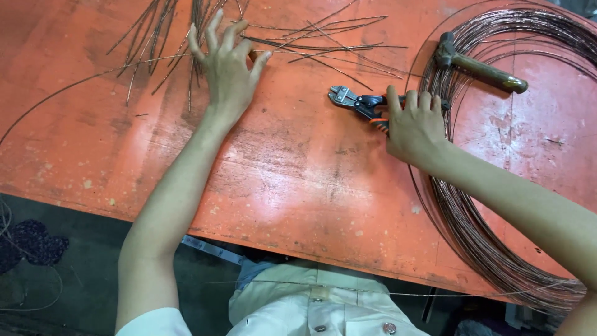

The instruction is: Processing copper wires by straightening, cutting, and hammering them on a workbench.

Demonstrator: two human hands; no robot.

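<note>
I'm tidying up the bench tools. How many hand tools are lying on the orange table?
2. The cutters lie mid-table under the right hand. The hammer rests on the wire coil at the upper right. More could lie beyond the frame.

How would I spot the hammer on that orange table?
Start at the big coil of wire on the orange table. The hammer lies across its top edge, beyond the right hand: the only tool with a worn brownish handle, unlike the dark-handled cutters.

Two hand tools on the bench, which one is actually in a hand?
The cutters, under the right hand. The hammer lies untouched on the wire coil.
</note>
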